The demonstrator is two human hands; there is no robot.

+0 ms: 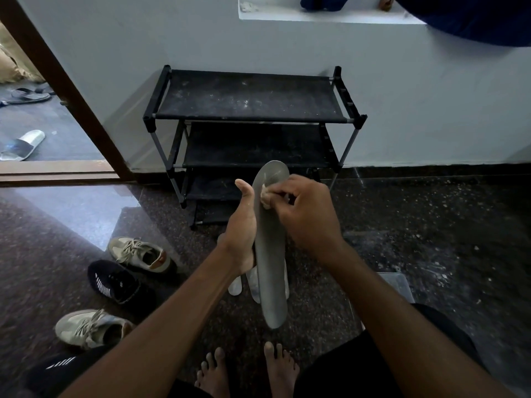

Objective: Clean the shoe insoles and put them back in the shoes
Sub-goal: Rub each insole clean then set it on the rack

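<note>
While a beige sneaker (140, 254) and a black sneaker (115, 280) sit on the floor well off to the outer side of the left fingers, the left hand (241, 228) grips the grey insole (270, 268) along its left edge. Its thumb points up beside the insole and its other fingers wrap behind, mostly hidden. Just below those fingers, some paler insoles (254, 282) show their ends behind the grey one; whether the same hand holds them I cannot tell. The grey insole stands nearly upright between the two hands. Its long axis runs from the toe end above both sets of fingertips down to the heel end well below the wrists. The right hand (307, 214) pinches a small pale wad (265, 196), cloth or tissue, against the insole's face just under the toe end, close beside the left thumb. I'd judge the wiping stroke must run down that axis toward the heel, braced by the left grip. Past the right forearm lies a clear box (396, 285).
</note>
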